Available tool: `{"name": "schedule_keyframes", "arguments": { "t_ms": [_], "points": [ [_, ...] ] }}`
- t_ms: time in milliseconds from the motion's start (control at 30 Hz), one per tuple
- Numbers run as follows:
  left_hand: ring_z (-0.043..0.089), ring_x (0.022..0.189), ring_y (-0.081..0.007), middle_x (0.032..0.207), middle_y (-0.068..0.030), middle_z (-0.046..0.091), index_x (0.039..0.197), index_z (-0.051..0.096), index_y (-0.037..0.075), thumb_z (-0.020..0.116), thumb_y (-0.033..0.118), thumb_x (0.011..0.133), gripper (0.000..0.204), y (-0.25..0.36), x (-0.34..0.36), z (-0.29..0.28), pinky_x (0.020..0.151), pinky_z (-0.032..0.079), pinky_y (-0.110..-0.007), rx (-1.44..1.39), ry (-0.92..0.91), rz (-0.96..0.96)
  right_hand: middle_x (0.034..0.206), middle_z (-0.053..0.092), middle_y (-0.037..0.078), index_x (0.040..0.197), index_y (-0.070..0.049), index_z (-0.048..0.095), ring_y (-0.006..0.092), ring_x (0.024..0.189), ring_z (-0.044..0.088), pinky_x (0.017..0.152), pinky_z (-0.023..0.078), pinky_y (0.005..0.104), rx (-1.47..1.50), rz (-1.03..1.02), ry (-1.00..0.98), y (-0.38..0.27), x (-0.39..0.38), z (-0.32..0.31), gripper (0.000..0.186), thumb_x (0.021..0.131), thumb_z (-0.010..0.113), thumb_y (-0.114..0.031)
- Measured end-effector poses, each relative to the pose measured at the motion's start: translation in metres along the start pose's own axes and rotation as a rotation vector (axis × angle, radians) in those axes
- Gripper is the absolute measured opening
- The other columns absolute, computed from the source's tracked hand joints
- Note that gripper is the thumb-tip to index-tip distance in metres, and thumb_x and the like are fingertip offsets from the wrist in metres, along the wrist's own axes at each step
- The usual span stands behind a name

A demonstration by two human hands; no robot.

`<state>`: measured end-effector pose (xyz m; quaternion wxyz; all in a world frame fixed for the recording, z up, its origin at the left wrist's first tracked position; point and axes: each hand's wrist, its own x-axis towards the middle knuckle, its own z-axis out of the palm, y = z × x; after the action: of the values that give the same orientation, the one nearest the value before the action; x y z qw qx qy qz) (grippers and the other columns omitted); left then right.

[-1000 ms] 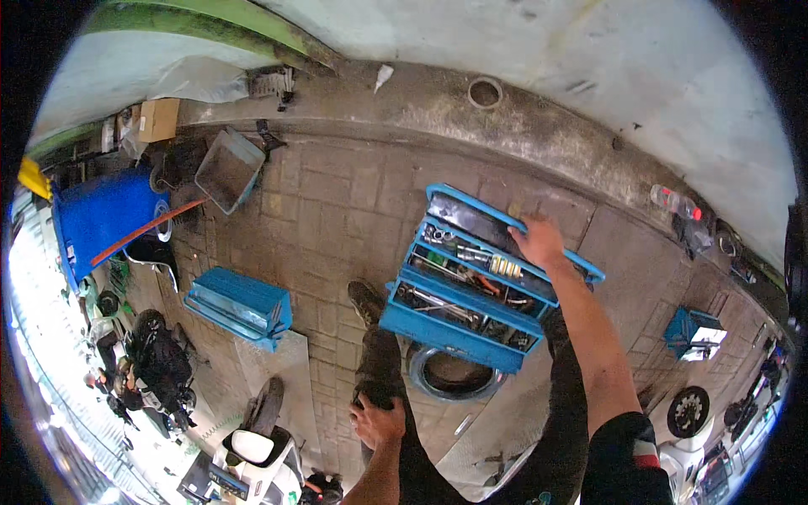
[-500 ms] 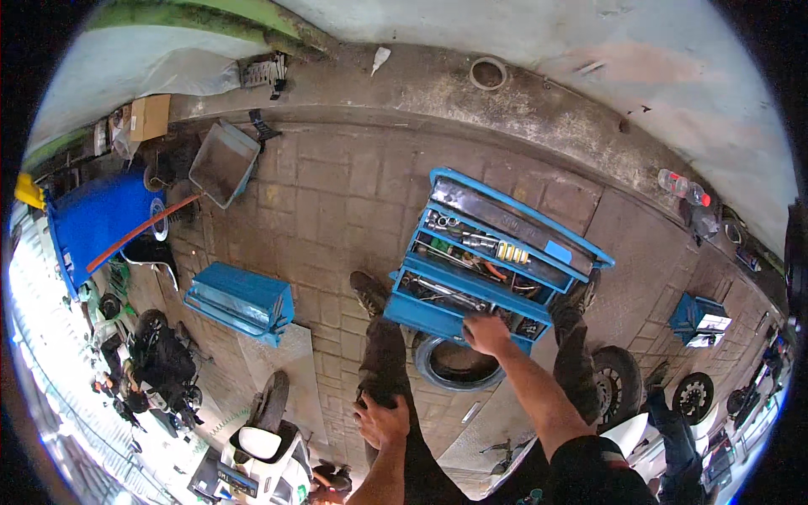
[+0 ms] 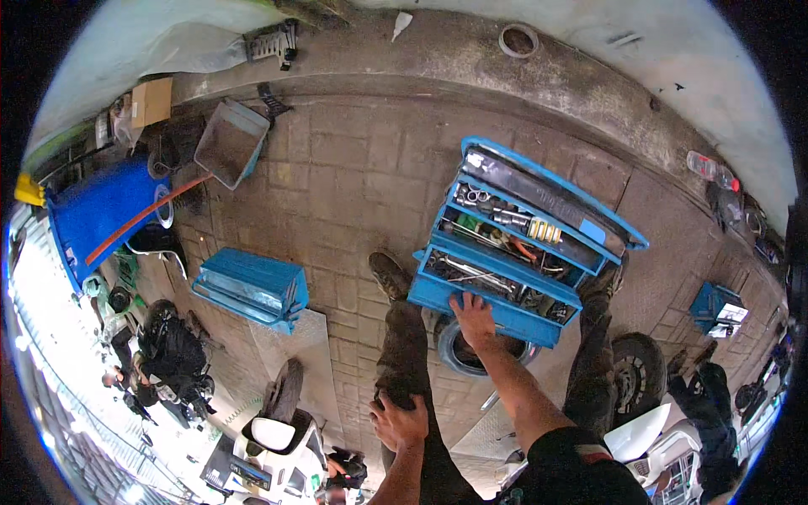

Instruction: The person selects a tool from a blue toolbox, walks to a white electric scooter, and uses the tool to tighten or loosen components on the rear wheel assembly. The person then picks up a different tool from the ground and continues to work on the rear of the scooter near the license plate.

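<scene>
An unfolded blue metal toolbox (image 3: 529,324) stands on the paving between my feet, its trays full of tools. Several wrenches (image 3: 481,273) lie in the near tray; sockets (image 3: 509,217) and a yellow-banded part (image 3: 544,230) fill the far one. My right hand (image 3: 473,318) reaches over the toolbox's near wall, fingers spread at the edge of the near tray, holding nothing. On my left knee rests my left hand (image 3: 398,421), empty, with its fingers apart. Partly under the toolbox's near side lies a tyre (image 3: 459,358), half hidden by my right forearm.
A second blue toolbox (image 3: 252,286), closed, sits to the left, and a smaller blue box (image 3: 718,310) to the right. A grey bin (image 3: 231,143) stands far left. Close by are a wheel (image 3: 637,379) at right and a white motorcycle (image 3: 286,446) at lower left.
My right hand has gone from closed to spread fingers and shifted left along the toolbox's near edge. My left hand stays on the knee. The whole view has swung slightly.
</scene>
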<state>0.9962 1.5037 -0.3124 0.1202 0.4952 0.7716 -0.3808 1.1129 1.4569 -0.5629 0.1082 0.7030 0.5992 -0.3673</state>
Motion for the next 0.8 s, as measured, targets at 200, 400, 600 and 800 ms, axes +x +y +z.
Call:
{"name": "schedule_keyframes", "arguments": {
  "t_ms": [200, 400, 600, 800],
  "points": [
    [0.055, 0.11, -0.0415, 0.118, -0.0215, 0.052, 0.131, 0.049, 0.004, 0.068, 0.041, 0.074, 0.071, -0.007, -0.001, 0.004, 0.087, 0.049, -0.051, 0.026, 0.001, -0.005, 0.128, 0.05, 0.016, 0.135, -0.015, 0.048, 0.0355, 0.111, 0.057, 0.072, 0.058, 0.0443, 0.125, -0.001, -0.039, 0.009, -0.009, -0.012, 0.049, 0.087, 0.056, -0.013],
    [0.055, 0.11, -0.0401, 0.118, -0.02, 0.051, 0.132, 0.049, 0.005, 0.068, 0.043, 0.074, 0.072, -0.003, -0.004, 0.004, 0.087, 0.05, -0.051, 0.024, -0.02, -0.008, 0.133, 0.049, 0.02, 0.135, -0.013, 0.049, 0.0376, 0.121, 0.054, 0.08, 0.059, 0.0446, 0.192, 0.065, -0.174, 0.017, -0.018, -0.013, 0.055, 0.081, 0.061, -0.008],
    [0.056, 0.11, -0.0392, 0.119, -0.0199, 0.051, 0.132, 0.05, 0.006, 0.069, 0.044, 0.073, 0.073, -0.014, -0.005, 0.012, 0.087, 0.051, -0.051, 0.037, 0.0, -0.048, 0.124, 0.056, 0.018, 0.132, -0.013, 0.051, 0.0369, 0.108, 0.063, 0.076, 0.059, 0.0456, 0.335, -0.05, -0.253, -0.015, -0.047, 0.002, 0.049, 0.084, 0.059, -0.013],
    [0.055, 0.109, -0.0407, 0.118, -0.023, 0.053, 0.129, 0.05, 0.004, 0.067, 0.045, 0.073, 0.072, -0.007, -0.006, 0.016, 0.087, 0.051, -0.051, 0.062, 0.038, 0.05, 0.113, 0.062, 0.02, 0.126, -0.01, 0.055, 0.0394, 0.097, 0.066, 0.082, 0.056, 0.0482, 0.425, 0.083, -0.079, 0.0, -0.017, 0.093, 0.039, 0.089, 0.056, -0.022]
  ]
}}
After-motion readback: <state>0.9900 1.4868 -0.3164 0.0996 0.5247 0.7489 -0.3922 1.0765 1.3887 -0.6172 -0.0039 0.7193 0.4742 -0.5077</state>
